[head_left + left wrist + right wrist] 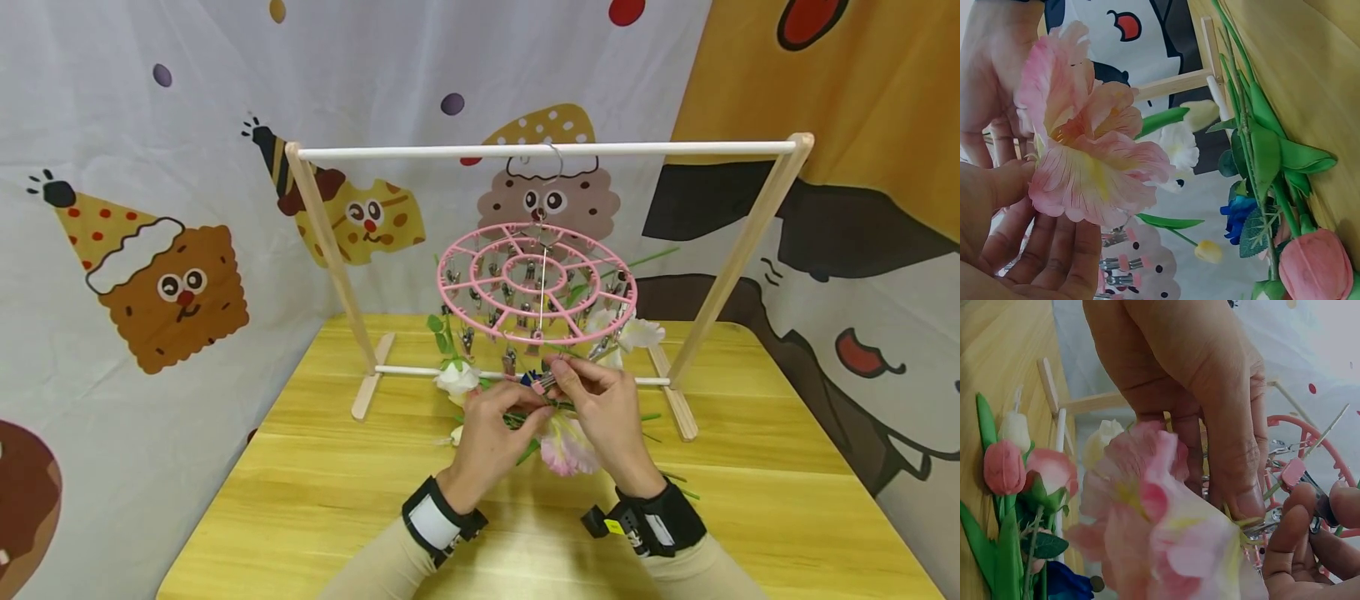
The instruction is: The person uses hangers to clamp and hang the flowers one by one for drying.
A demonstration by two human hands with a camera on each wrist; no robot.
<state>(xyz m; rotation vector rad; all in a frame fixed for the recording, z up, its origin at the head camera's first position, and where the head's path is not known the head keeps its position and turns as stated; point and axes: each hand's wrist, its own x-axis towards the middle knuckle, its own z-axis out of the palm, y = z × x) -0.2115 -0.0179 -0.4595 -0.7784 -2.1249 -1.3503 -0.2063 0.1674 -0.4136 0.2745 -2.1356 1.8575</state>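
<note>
My left hand (pixel 495 433) pinches a pink and pale yellow ruffled flower (pixel 567 450) at its base, thumb against the underside of the bloom. That bloom (pixel 1100 156) fills much of the left wrist view, and its petals hide part of the fingers. Just beside it, my right hand (pixel 609 417) pinches a metal clip (pixel 544 383) with a pink tip between thumb and fingers. In the right wrist view the clip (pixel 1313 490) sits close to the flower's base. Above both hands hangs a round pink drying rack (pixel 441 283) with several metal clips on it.
A wooden stand with a white top bar (pixel 420 152) carries the rack by a hook. White flowers (pixel 641 333) hang at its right side and a white rose (pixel 457 379) at its left. In the left wrist view, a pink tulip (pixel 1316 265) and a blue rose (pixel 1238 219) appear.
</note>
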